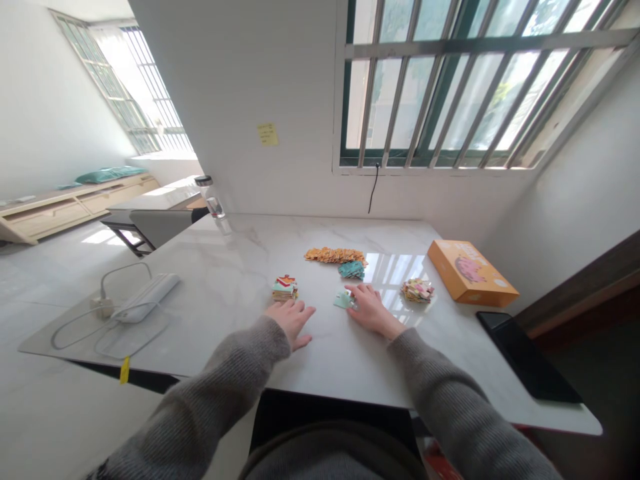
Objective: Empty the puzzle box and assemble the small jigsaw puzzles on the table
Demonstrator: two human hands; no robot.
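Inspection proceeds from left to right across a white marble-patterned table top (320,363). At the far left, a white power bank (147,298) is found lying on a transparent mat (131,337), its cable looped beside it. A clear water bottle (213,199) is seen at the rear corner of the table.

The left hand (293,321) is laid palm down with the fingers spread. It is released, with nothing grasped, and a small stack of jigsaw pieces (285,289) is located just ahead of it. Farther back, a long row of orange jigsaw pieces (335,255) is laid out, with a teal pile of jigsaw pieces (351,269) adjoining it.

A single pale teal jigsaw piece (343,300) is located on the table at the right hand (371,310). The fingers of that hand are lightly curved, not clenched, and are placed at the edge of the piece. Whether the piece is grasped or merely touched cannot be determined.

To the right, a mixed pile of jigsaw pieces (417,291) is noted, followed by an orange cardboard box (470,273) and a black tablet (525,357).

Handling is judged to be confined to the pale teal piece; any lift of it would call for the fingers to be closed around it.
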